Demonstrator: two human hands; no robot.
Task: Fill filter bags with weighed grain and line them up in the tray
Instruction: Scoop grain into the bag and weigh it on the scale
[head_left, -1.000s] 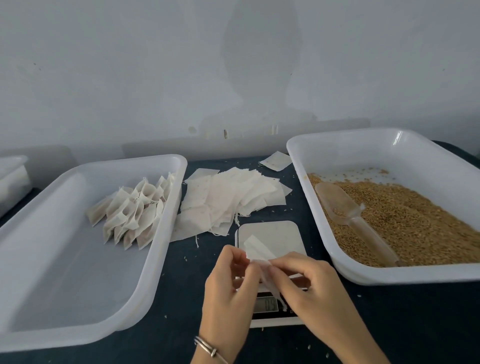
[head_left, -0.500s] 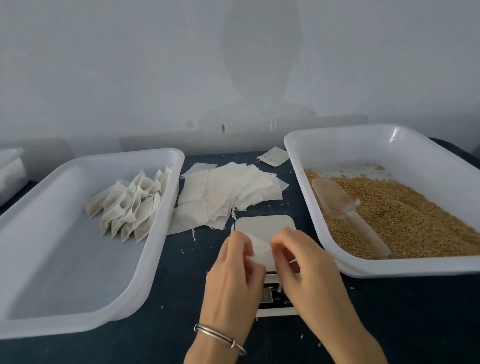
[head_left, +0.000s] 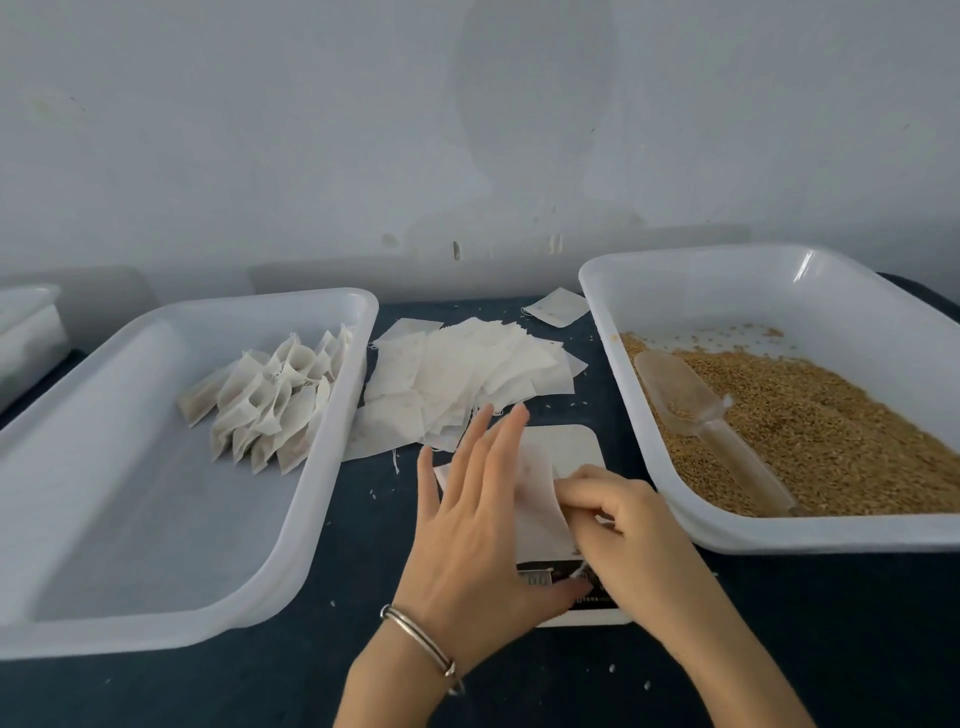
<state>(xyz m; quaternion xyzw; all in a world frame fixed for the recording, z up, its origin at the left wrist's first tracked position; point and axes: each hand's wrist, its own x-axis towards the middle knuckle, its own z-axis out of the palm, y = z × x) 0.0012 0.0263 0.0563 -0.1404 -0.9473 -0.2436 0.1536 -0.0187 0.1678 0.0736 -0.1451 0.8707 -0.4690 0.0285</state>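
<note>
No text can be read; the scale (head_left: 563, 447) display, perhaps lettered, is blurred.

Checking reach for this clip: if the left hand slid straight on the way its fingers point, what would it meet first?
Probably the loose pile of empty filter bags just beyond the fingertips of the left hand, which lies flat on the bag over the scale; depth is uncertain.

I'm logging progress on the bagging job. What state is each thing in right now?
Filter bag: empty, flat on the scale.
Scale: partly covered by bag and hands.
Left hand: fingers straight, pressing the bag.
Right hand: pinching the bag's edge.
Scoop: lying in the grain.
Left tray: holds a row of filled bags.
</note>
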